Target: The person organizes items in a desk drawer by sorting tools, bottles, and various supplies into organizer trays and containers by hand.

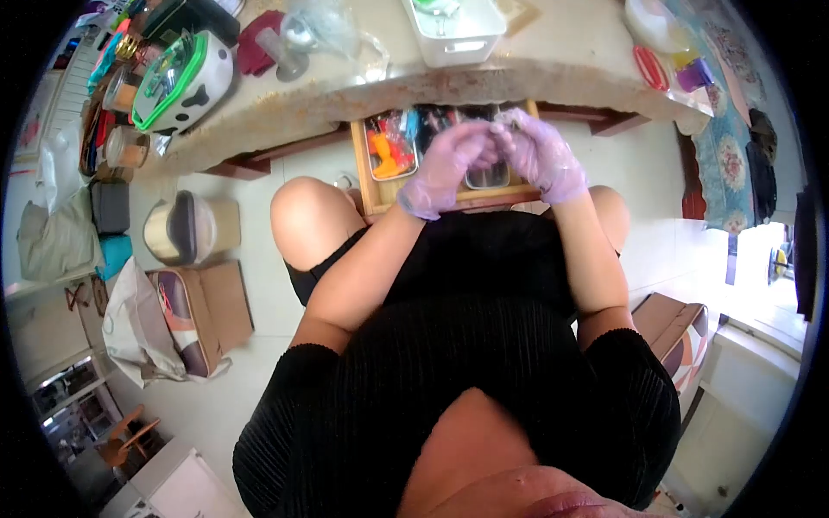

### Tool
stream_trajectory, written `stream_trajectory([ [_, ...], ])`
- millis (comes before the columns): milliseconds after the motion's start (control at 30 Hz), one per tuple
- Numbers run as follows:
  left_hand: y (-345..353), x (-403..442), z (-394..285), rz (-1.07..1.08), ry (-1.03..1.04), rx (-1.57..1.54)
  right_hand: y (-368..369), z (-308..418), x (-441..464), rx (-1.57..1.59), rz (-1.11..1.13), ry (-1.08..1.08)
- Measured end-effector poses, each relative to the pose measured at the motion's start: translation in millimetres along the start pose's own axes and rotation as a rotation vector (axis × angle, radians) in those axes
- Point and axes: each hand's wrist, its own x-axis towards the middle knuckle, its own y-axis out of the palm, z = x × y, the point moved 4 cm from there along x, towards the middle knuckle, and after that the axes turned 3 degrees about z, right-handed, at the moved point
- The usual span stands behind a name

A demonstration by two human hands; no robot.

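Note:
Thin, translucent purple gloves cover both hands, which meet above an open wooden drawer [370,164]. My left hand [453,164] has its fingers curled and pressed together, close to the other hand's fingertips. My right hand [544,155] pinches something small and dark near its fingertips, too small to make out. Beneath them the drawer holds a clear bin with an orange item [389,157] at its left side. A clear container [488,177] lies partly hidden under the hands.
Along the table edge [345,99] stand a green-rimmed spotted container [186,82], a white basket [455,45] and red-handled scissors [650,67]. A lidded bin [216,229] and a cardboard box [223,302] are on the floor at left; another box [665,324] is at right.

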Motion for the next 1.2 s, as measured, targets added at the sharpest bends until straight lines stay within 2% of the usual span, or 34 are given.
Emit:
stream_trajectory([
  [67, -6, 0, 8, -0.053, -0.077, 0.024, -12, -10, 1, 0.002, -0.111, 0.008],
  [200, -21, 3, 28, 0.040, -0.128, 0.064, -12, -21, -5, 0.010, -0.117, 0.086],
  [267, -19, 4, 29, 0.079, -0.085, 0.101, -12, -25, -6, -0.013, -0.077, 0.065],
  [333, -11, 1, 29, 0.049, -0.078, 0.064, -1, -23, -10, -0.037, -0.094, 0.055],
  [433, -11, 2, 33, -0.052, 0.000, 0.174, 13, -18, -13, -0.068, -0.113, 0.044],
  [500, -12, 1, 28, -0.120, 0.145, 0.456, 18, -15, -17, -0.077, -0.116, 0.048],
  [567, -17, 2, 22, -0.163, 0.165, 0.543, 14, -5, -25, -0.345, -0.242, 0.004],
  [633, -18, -1, 12, -0.206, 0.181, 0.630, 8, 0, -23, -0.394, -0.250, 0.026],
  [700, -14, -5, -1, -0.265, 0.300, 0.874, 9, 2, -22, -0.433, -0.265, 0.049],
  [800, -13, -8, -5, -0.261, 0.363, 1.021, 6, -1, -18, -0.469, -0.245, 0.059],
  [933, -19, -5, -2, -0.278, 0.322, 1.003, -6, -4, -11, -0.469, -0.227, 0.055],
  [1100, -23, -4, 3, -0.344, 0.260, 0.764, -7, -6, -8, -0.411, -0.238, 0.059],
  [1200, -25, 0, 9, -0.358, 0.298, 0.732, 4, -10, -8, -0.415, -0.226, 0.097],
])
